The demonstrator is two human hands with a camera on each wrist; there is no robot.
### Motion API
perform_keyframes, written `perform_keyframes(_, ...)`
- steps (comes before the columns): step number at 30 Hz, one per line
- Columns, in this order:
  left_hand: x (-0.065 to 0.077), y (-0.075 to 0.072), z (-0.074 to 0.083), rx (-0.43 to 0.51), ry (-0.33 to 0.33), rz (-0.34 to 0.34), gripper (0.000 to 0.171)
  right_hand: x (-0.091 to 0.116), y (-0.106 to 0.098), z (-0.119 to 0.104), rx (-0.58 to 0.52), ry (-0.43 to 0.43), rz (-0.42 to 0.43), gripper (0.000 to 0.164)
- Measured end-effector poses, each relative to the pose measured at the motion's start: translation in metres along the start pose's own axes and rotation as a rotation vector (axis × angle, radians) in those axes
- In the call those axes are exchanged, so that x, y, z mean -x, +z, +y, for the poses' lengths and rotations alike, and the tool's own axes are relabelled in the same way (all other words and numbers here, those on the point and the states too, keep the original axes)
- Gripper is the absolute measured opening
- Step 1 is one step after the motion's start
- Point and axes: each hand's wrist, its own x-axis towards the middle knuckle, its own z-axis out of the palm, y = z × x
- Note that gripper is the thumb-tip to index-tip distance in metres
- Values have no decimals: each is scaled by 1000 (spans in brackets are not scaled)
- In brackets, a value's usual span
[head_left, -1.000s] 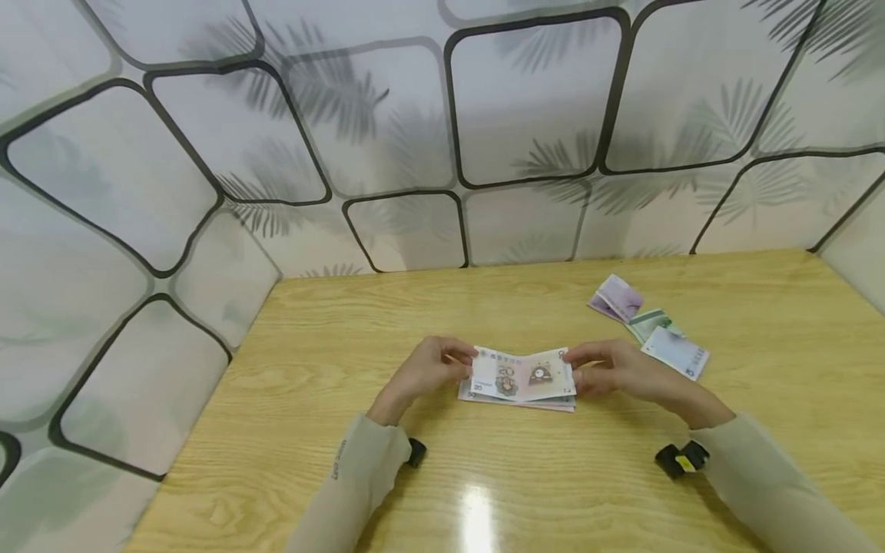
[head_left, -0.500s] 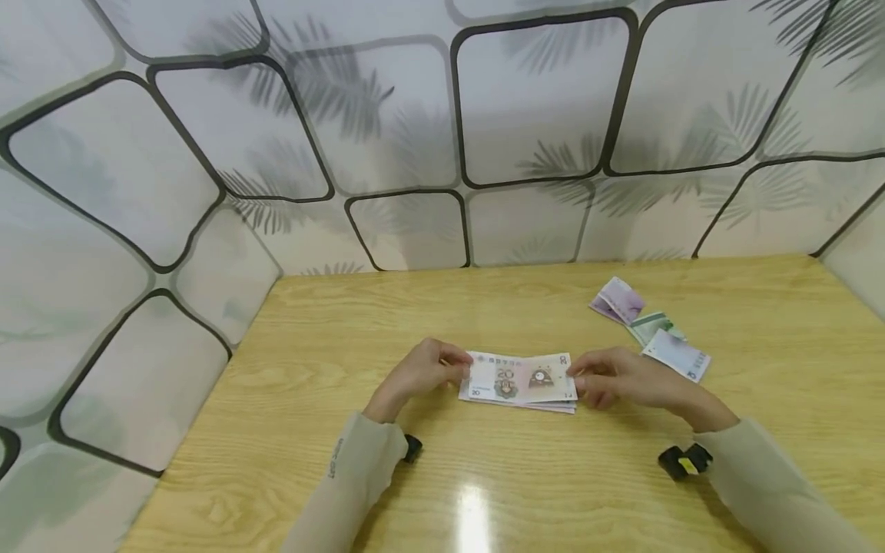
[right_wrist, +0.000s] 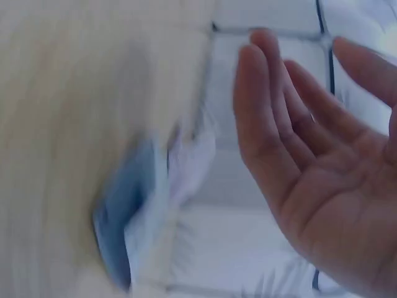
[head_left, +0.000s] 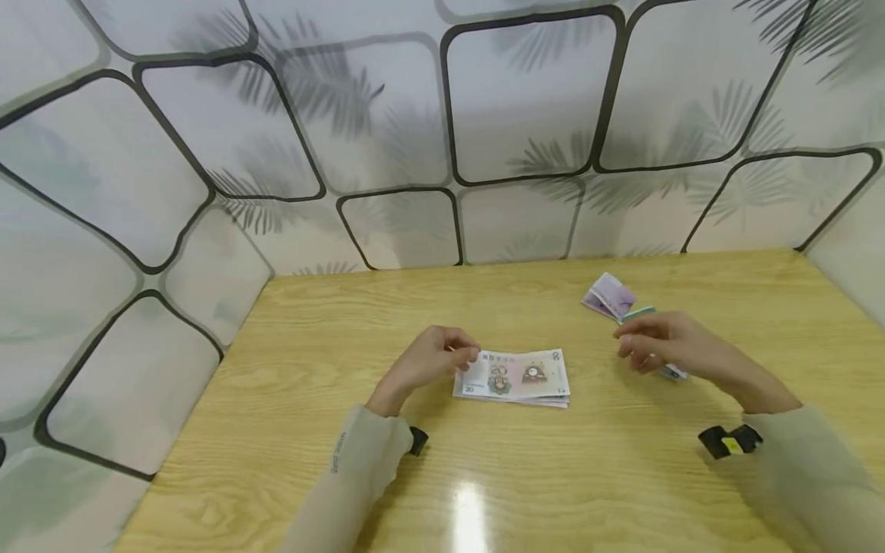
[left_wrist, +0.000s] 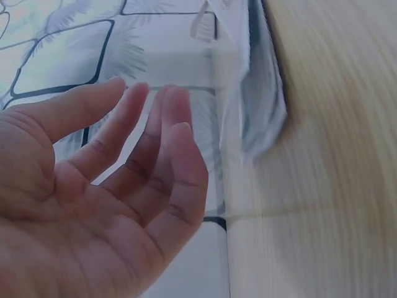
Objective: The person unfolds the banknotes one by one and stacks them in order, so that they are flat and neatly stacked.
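Observation:
A stack of banknotes [head_left: 515,376] lies on the table in front of the person, a note marked 20 on top. My left hand [head_left: 429,365] hovers at the stack's left end; in the left wrist view its loosely bent fingers [left_wrist: 186,167] hold nothing, and the folded note edges [left_wrist: 260,93] stand apart from them. My right hand [head_left: 674,346] is above the loose banknotes at the right, partly hiding a green one and a bluish one [head_left: 672,372]. The right wrist view, blurred, shows its relaxed fingers [right_wrist: 254,105] holding nothing, with a folded bluish note [right_wrist: 133,205] beside them.
A folded purple banknote [head_left: 610,296] lies behind the right hand. The wooden table [head_left: 332,322] meets a patterned wall [head_left: 518,223] at the back and left. Small black devices [head_left: 729,443] sit at both wrists.
My right hand has let go of the note marked 20 and moved right over the loose banknotes. The note now rests on the stack. My left hand has also released it, staying near its end.

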Motion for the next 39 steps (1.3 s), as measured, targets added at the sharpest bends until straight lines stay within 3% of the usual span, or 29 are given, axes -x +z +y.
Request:
perform_keyframes(4,-9,7,9,47,34,-1,24,14,-26,7,42,67,173,31)
perform_keyframes(7,-15,14,16,83,48,-11,26,24,-39,14,53,139,214,33)
perform_keyframes(12,-26,29,28,102,79,-18,26,33,-50,25,40,185,248,36)
perform_keyframes(19,-38,52,37,157,63,-44,26,39,-60,35,73,240,231,44)
perform_keyframes(29,-55,79,48,270,55,-77,26,41,-64,38,151,250,207,44)
perform_keyframes(39,-64,91,61,283,22,-100,26,39,-65,34,209,257,166,43)
